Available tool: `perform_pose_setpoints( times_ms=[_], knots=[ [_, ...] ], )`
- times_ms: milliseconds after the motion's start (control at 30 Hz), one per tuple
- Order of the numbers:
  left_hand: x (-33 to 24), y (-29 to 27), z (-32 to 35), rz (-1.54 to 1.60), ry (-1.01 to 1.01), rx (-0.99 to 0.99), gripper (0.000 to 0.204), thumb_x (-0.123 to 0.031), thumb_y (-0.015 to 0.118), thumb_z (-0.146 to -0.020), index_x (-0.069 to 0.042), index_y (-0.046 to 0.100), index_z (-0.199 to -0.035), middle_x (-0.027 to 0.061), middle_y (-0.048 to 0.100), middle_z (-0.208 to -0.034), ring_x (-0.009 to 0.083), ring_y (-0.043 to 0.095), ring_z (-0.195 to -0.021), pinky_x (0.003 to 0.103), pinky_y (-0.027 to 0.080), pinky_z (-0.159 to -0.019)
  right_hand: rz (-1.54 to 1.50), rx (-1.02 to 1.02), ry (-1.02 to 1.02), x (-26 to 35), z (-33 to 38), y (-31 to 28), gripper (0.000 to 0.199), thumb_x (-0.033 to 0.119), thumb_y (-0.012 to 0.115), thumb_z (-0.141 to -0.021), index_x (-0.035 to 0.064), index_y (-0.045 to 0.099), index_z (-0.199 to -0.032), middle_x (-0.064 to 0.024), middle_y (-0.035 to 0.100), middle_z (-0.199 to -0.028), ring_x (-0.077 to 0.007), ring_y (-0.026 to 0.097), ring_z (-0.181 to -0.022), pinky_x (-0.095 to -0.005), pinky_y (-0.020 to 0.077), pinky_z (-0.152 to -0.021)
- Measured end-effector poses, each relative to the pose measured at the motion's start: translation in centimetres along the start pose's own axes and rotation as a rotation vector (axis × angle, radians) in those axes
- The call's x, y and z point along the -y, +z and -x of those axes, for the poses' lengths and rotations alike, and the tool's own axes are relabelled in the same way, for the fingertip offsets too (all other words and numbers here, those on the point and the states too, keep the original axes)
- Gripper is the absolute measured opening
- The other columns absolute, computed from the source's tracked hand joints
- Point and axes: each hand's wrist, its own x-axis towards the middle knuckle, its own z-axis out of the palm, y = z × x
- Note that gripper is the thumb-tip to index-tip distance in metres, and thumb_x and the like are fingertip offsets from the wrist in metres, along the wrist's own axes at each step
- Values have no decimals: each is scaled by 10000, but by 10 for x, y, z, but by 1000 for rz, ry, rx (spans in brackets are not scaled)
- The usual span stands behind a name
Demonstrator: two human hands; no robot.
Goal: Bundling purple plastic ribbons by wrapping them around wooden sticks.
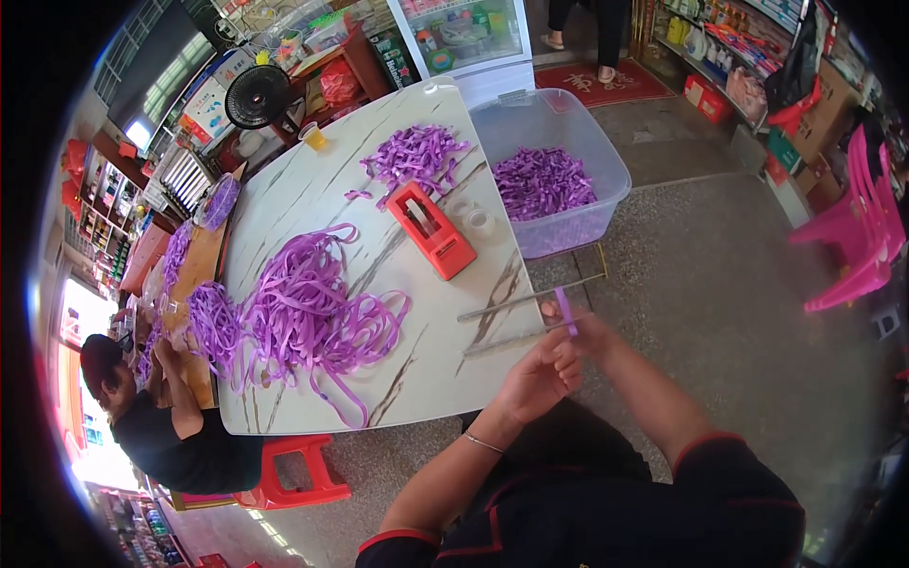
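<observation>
Just off the table's right edge, my left hand (546, 377) and my right hand (591, 335) meet around a short strip of purple ribbon (565, 305). The left fingers are curled in at the ribbon's lower end. The right hand closes on it from the other side, its grip partly hidden. Beside them a thin metal rod frame (502, 306) juts over the table edge. A big tangle of purple ribbon straps (294, 303) lies on the marble-patterned table (417, 379). Farther back is a pile of folded purple ribbon pieces (412, 159).
A red tape dispenser (431, 230) sits mid-table near clear rings (480, 222). A clear plastic bin (568, 232) of purple pieces adjoins the right edge. A cup (313, 137) of yellow liquid stands far back. Another person (170, 417) works at left; pink chairs (857, 218) stand right.
</observation>
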Motion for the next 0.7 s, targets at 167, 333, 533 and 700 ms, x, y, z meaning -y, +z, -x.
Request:
perform_pose_setpoints(
  times_ms=[167,333,533,700],
  knots=[
    [-1,2,2,5,-1,-13,347,-74,477,-809,-53,437,-1153,-6,349,-684,112,365,-646,233,343,-611,-14,-141,-26,2,6,14,180,291,572,-861,114,554,-886,22,543,-733,-90,542,-658,-255,452,-564],
    [0,1,3,13,0,9,332,-75,479,-812,-72,443,-1142,-8,349,-683,112,368,-647,233,343,-614,63,-377,12,9,15,19,141,260,591,-847,120,578,-850,30,557,-736,-81,532,-626,-247,434,-538],
    [1,0,2,4,9,7,296,-78,475,-826,-98,456,-1121,-11,347,-679,113,375,-650,238,340,-610,248,-505,53,31,27,23,137,260,618,-825,124,607,-831,72,540,-689,-8,400,-503,-186,283,-412],
    [0,-1,2,20,12,-11,287,-76,472,-825,-108,462,-1109,-16,341,-672,114,377,-649,248,344,-619,445,-608,51,46,30,41,159,276,636,-807,119,625,-824,84,532,-683,-1,362,-483,-174,241,-401]
  ],
)
